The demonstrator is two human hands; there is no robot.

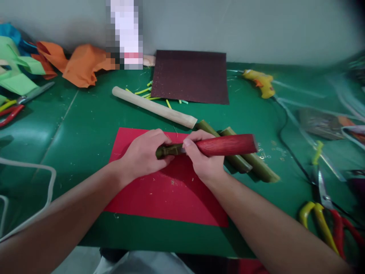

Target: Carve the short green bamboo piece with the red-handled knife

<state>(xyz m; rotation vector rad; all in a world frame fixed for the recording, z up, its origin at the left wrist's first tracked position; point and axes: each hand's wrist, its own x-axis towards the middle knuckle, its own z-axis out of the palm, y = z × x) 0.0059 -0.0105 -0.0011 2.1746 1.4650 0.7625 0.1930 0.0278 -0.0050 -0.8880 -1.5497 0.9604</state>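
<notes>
1. Two bare hands are shown in the head view, held close together above a red sheet (171, 201) on a green table (85, 114).
2. By the left hand (145, 152), curled nearly closed, a short green stalk piece (163, 152) is gripped; its near end is exposed between thumb and fingers, and its other end is pointed toward the right hand.
3. By the right hand (208, 160), closed in a fist with the thumb laid along the top, a red-handled tool (228, 145) is held; its handle is extended out to the right.
4. The green stalk piece is thus placed between the two hands, over the red sheet. A bit of metal is seen at its right end; whether the stalk is cut into cannot be told.
5. Just beyond the right hand, two green stalks (264, 169) are laid side by side, partly covered by the handle.
6. A pale rod (156, 108) is set slantwise beyond both hands, with a dark sheet (191, 78) behind it.
7. Scissors (325, 190) are left near the right forearm.
</notes>
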